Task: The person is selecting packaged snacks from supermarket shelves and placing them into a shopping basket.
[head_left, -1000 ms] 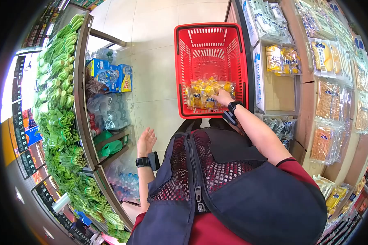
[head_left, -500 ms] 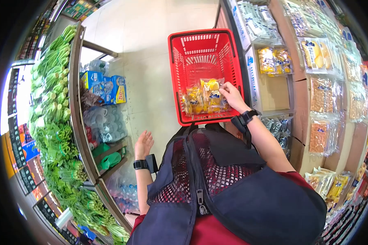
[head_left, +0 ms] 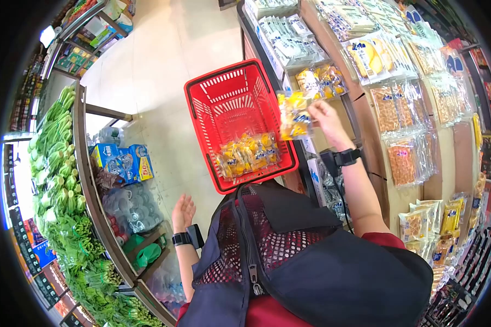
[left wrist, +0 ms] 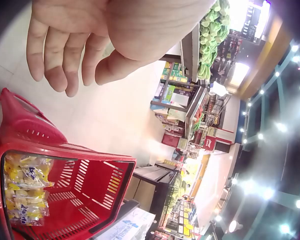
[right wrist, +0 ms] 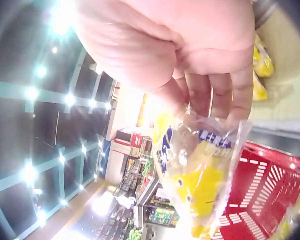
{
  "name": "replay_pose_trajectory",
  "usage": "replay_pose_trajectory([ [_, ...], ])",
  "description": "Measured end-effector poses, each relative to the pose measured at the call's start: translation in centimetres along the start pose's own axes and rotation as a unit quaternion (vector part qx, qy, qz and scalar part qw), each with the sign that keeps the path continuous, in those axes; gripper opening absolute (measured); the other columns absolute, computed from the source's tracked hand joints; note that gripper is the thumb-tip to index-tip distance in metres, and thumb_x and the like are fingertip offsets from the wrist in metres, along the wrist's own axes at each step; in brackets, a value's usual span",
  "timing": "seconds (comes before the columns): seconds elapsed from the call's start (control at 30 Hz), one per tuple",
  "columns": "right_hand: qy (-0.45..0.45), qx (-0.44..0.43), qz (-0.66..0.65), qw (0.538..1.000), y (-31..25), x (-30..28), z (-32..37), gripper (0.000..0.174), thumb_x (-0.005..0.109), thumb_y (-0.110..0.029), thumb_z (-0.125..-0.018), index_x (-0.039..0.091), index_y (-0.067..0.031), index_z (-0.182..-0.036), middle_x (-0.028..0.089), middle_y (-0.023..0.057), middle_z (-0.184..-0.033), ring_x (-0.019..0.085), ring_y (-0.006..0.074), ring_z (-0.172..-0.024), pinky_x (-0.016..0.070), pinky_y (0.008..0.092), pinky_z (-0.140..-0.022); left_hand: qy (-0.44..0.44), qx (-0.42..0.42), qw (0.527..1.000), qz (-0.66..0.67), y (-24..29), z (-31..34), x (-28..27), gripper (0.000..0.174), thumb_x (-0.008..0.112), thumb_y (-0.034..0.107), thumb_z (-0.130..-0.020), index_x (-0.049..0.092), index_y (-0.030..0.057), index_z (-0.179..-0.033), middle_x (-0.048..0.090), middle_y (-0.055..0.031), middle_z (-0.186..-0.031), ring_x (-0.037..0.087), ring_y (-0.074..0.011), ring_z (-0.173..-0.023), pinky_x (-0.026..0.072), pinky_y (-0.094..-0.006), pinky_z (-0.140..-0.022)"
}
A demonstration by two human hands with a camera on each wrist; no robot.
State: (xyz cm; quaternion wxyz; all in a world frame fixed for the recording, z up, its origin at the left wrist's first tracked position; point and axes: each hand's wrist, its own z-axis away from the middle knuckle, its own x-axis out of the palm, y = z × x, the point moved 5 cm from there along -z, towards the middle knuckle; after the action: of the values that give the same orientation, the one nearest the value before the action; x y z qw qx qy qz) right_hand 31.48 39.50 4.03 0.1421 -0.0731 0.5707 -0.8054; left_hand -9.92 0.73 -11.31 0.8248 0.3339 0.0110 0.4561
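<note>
My right hand [head_left: 328, 122] pinches a clear plastic snack packet [head_left: 293, 117] with yellow print, held upright between the red shopping basket [head_left: 229, 114] and the display shelf. In the right wrist view, the fingers grip the top edge of this packet [right wrist: 195, 170]. Several similar yellow packets [head_left: 248, 155] lie at the near end of the basket. More yellow packets [head_left: 324, 80] sit in a shelf box just beyond the right hand. My left hand [head_left: 183, 211] hangs left of the basket, fingers extended and holding nothing, as the left wrist view also shows.
Shelves on the right hold packaged biscuits [head_left: 401, 158] and white packets [head_left: 292, 43]. On the left is a stand of leafy greens [head_left: 57, 163], with blue boxes [head_left: 123, 163] and bottle packs [head_left: 133, 204] below. Tiled floor [head_left: 158, 82] lies between.
My right hand has lifted a yellow packet out of the basket and moved right with it toward the shelf. The view has turned, shifting the basket left. The left hand stays much the same.
</note>
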Motion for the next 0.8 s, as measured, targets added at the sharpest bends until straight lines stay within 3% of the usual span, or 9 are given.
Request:
replay_pose_trajectory([
  [0.13, 0.129, -0.043, 0.059, 0.989, -1.6, -5.4, -3.4, 0.012, 0.055, -0.02, -0.088, 0.057, -0.0083, -0.087, 0.056, -0.0042, -0.073, 0.049, 0.0048, -0.065, 0.0413, 0.0209, -0.057, 0.014, -0.006, 1.0, 0.01, -0.8, 0.7, -0.2, 0.051, 0.054, 0.03, -0.087, 0.039, 0.0092, -0.131, 0.049, -0.0083, -0.124, 0.051, -0.0193, -0.1, 0.0437, -0.0357, -0.085],
  [0.23, 0.198, -0.181, 0.281, 0.921, -3.6, -7.0, -6.3, 0.014, 0.055, -0.02, -0.087, 0.056, -0.0063, -0.089, 0.063, 0.0103, -0.08, 0.061, 0.0234, -0.072, 0.0466, 0.0354, -0.063, 0.02, -0.002, 1.0, 0.023, -1.5, 1.6, -0.2, 0.051, 0.055, 0.029, -0.087, 0.039, 0.0086, -0.131, 0.049, -0.0078, -0.123, 0.052, -0.0183, -0.097, 0.0445, -0.0351, -0.083],
  [0.27, 0.195, -0.183, 0.28, 0.922, -3.7, -6.9, -7.1, 0.014, 0.055, -0.02, -0.087, 0.056, -0.0063, -0.089, 0.063, 0.0103, -0.08, 0.061, 0.0234, -0.072, 0.0466, 0.0354, -0.063, 0.021, 0.001, 0.999, 0.029, -1.7, 1.9, -0.2, 0.052, 0.055, 0.029, -0.087, 0.038, 0.0084, -0.131, 0.049, -0.0078, -0.123, 0.052, -0.0183, -0.098, 0.0443, -0.035, -0.084],
  [0.33, 0.182, -0.168, 0.407, 0.879, -4.8, -5.5, -8.1, 0.014, 0.053, -0.021, -0.086, 0.054, -0.008, -0.09, 0.062, 0.0173, -0.082, 0.061, 0.033, -0.08, 0.0466, 0.0432, -0.068, 0.029, 0.005, 0.999, 0.035, -2.2, 2.4, -0.5, 0.052, 0.055, 0.03, -0.087, 0.038, 0.0082, -0.131, 0.049, -0.0077, -0.123, 0.052, -0.0181, -0.098, 0.0444, -0.0349, -0.084],
  [0.37, 0.178, -0.171, 0.406, 0.88, -5.0, -4.8, -8.4, 0.014, 0.053, -0.021, -0.086, 0.054, -0.008, -0.09, 0.062, 0.0173, -0.082, 0.061, 0.033, -0.08, 0.0466, 0.0432, -0.068, 0.035, 0.007, 0.999, 0.039, -2.5, 2.5, -0.6, 0.052, 0.055, 0.03, -0.087, 0.038, 0.0081, -0.131, 0.049, -0.0075, -0.123, 0.052, -0.0179, -0.098, 0.0444, -0.0347, -0.083],
  [0.43, 0.177, -0.15, 0.507, 0.83, -5.2, -3.1, -9.2, 0.012, 0.054, -0.019, -0.084, 0.054, -0.0085, -0.09, 0.062, 0.0179, -0.081, 0.06, 0.0352, -0.078, 0.0466, 0.043, -0.068, 0.048, 0.009, 0.998, 0.04, -2.8, 3.2, -0.6, 0.052, 0.055, 0.03, -0.087, 0.038, 0.0082, -0.131, 0.049, -0.0075, -0.123, 0.052, -0.0179, -0.098, 0.0443, -0.0348, -0.084],
  [0.6, 0.191, -0.162, 0.52, 0.817, -2.3, -1.3, -11.4, 0.015, 0.051, -0.02, -0.085, 0.051, -0.0053, -0.088, 0.058, 0.0165, -0.09, 0.057, 0.0359, -0.085, 0.0456, 0.0464, -0.07, 0.063, 0.013, 0.996, 0.058, -4.0, 4.4, -1.0, 0.051, 0.054, 0.029, -0.088, 0.038, 0.0082, -0.132, 0.049, -0.0076, -0.123, 0.052, -0.0182, -0.099, 0.0439, -0.035, -0.085],
  [0.67, 0.19, -0.173, 0.517, 0.817, -1.4, -0.7, -11.5, 0.015, 0.05, -0.019, -0.086, 0.05, -0.0051, -0.09, 0.056, 0.0171, -0.093, 0.058, 0.0374, -0.084, 0.0462, 0.0477, -0.069, 0.076, -0.001, 0.994, 0.079, -4.5, 4.6, -1.0, 0.039, 0.052, 0.027, -0.089, 0.047, 0.0136, -0.125, 0.055, -0.0016, -0.114, 0.055, -0.015, -0.093, 0.0458, -0.0333, -0.083],
  [0.8, 0.164, -0.198, 0.515, 0.818, -1.3, -0.5, -11.2, 0.016, 0.049, -0.018, -0.087, 0.046, -0.0043, -0.094, 0.053, 0.0186, -0.095, 0.058, 0.0388, -0.081, 0.0475, 0.0478, -0.067, 0.073, 0.0, 0.995, 0.074, -5.0, 4.7, -0.9, 0.04, 0.051, 0.027, -0.09, 0.045, 0.0137, -0.127, 0.053, -0.0022, -0.117, 0.054, -0.0156, -0.097, 0.0439, -0.0342, -0.087],
])
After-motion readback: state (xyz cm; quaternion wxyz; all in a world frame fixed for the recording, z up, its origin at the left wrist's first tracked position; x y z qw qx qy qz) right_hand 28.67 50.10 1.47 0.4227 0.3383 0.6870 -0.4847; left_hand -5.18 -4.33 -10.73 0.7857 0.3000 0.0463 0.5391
